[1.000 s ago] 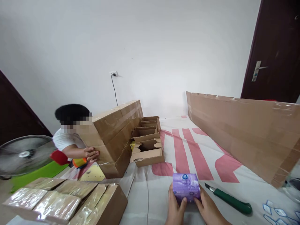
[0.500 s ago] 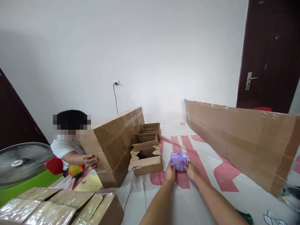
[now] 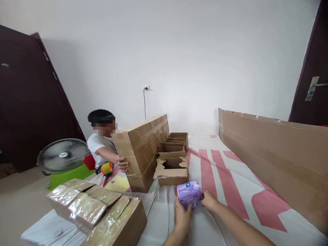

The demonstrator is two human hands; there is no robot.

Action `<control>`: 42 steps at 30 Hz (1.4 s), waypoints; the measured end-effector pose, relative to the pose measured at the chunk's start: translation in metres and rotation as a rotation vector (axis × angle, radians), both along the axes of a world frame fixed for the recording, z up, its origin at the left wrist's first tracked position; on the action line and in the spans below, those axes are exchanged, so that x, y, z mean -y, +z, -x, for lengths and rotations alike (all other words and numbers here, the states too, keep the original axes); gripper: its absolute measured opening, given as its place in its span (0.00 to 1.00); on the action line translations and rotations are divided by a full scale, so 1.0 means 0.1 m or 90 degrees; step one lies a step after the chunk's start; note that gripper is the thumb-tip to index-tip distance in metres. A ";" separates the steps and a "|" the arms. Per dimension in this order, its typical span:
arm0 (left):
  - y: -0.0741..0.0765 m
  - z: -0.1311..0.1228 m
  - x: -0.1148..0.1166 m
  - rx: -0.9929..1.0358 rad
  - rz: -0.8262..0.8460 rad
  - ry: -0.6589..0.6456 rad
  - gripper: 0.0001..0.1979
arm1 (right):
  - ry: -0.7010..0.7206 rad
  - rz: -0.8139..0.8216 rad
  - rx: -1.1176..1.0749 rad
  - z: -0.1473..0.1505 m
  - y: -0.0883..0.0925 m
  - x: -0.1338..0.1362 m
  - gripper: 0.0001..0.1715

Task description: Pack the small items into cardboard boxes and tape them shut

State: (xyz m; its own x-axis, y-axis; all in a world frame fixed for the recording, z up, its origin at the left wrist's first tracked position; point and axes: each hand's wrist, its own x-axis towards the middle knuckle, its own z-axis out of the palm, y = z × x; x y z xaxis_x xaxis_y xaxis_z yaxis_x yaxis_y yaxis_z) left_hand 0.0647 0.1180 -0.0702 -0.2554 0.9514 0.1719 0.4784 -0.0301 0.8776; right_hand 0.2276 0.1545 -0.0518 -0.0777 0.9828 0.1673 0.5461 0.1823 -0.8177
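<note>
A purple tissue pack [image 3: 189, 193] is held between my two hands above the cloth-covered table [image 3: 205, 225]. My left hand [image 3: 182, 213] grips its near left side, with the thumb on the front face. At the pack's right side, my right hand [image 3: 209, 201] has its fingers closed on the edge. Just beyond and to the left stands an open cardboard box [image 3: 173, 180] with its flap folded out toward me. More open boxes [image 3: 171, 147] line up behind it.
Stacked cardboard boxes [image 3: 142, 155] form a wall on the left; another person's hand [image 3: 123, 164] touches its near end. Taped boxes [image 3: 112, 218] sit front left. A long cardboard panel [image 3: 269, 147] stands on the right. A fan [image 3: 64, 155] and a tape roll [image 3: 107, 168] are farther left.
My view has turned left. The tissue pack has come nearer to me and tilted, with both hands still on it. The other person's head has turned.
</note>
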 end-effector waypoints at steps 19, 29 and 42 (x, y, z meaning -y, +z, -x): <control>0.45 0.43 -0.46 -0.223 0.048 0.163 0.36 | 0.066 -0.153 -0.022 0.76 -0.28 -0.03 0.17; 0.43 0.45 -1.15 -0.234 0.040 0.156 0.37 | 0.075 -0.178 -0.003 0.78 -0.33 -0.02 0.14; 0.39 0.54 -1.87 -0.186 0.039 0.137 0.39 | 0.075 -0.181 0.000 0.79 -0.27 0.03 0.14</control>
